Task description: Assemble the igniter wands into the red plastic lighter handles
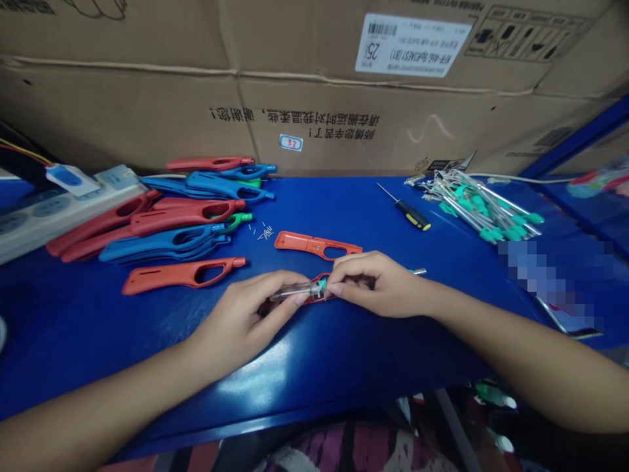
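head view: the work seems partway along. on the blue table (pixel 304 377), at near centre, the left hand (pixel 248 308) grasps a smoky clear tube (pixel 289 292) between thumb and fingers; the right hand (pixel 381 285) has its fingertips gathered at a small green plastic fitting (pixel 322 286) on the tube's right end, but whether they pinch it or only touch it, i cannot tell. an orange-red plastic shell half (pixel 324 276) lies under the hands, mostly hidden, and a silver metal rod tip (pixel 419 271) shows right of the right hand.

by my judgement the inner parts are at or in this shell, while closing it is left: a matching orange-red half (pixel 301 242) lies open just beyond, and small loose metal screws (pixel 266 232) sit to its far left.

at left are piled red and blue handle shells (pixel 162 244) and a white power strip (pixel 37 216); at far right, a black-and-yellow screwdriver (pixel 413 215) and a bundle of silver rods with green fittings (pixel 484 208). a brown cardboard box (pixel 295 85) walls the far edge. nothing seems to block the hands, though they hide the joint.
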Action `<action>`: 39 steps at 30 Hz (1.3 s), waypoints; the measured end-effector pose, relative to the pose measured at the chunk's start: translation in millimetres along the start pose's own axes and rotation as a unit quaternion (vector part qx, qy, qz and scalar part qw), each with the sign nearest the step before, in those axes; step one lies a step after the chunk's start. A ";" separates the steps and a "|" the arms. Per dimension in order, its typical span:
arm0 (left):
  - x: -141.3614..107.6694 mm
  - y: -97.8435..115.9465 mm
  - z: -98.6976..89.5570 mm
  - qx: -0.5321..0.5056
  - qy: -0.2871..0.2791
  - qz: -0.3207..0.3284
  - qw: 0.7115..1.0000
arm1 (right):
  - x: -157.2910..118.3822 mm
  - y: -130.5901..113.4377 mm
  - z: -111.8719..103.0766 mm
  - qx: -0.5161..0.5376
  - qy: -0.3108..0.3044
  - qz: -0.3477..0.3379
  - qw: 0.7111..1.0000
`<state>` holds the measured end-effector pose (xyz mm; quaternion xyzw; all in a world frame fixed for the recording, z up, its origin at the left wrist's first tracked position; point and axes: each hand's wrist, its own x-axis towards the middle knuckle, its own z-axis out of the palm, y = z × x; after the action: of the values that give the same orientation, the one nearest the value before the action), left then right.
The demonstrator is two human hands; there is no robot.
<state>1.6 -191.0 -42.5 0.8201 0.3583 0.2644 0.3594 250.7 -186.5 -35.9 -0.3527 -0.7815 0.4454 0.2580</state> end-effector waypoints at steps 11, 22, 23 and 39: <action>-1.6 -0.8 1.5 0.001 0.000 0.018 1.000 | 0.3 0.2 0.5 -0.002 0.000 -0.008 1.000; 0.4 -3.2 5.4 -0.032 -0.005 -0.032 0.999 | 0.4 2.7 3.2 0.002 0.005 -0.001 1.000; 0.2 -3.6 5.7 -0.032 -0.003 -0.032 0.999 | 0.3 3.0 3.5 0.004 0.006 -0.001 1.000; -0.6 -6.0 8.3 -0.032 0.009 -0.023 0.999 | 1.3 4.0 3.8 -0.011 0.015 -0.011 1.000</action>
<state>4.5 -191.9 -52.2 0.7971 0.3722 0.2749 0.3880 248.5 -186.0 -41.1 -0.3534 -0.7861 0.4290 0.2705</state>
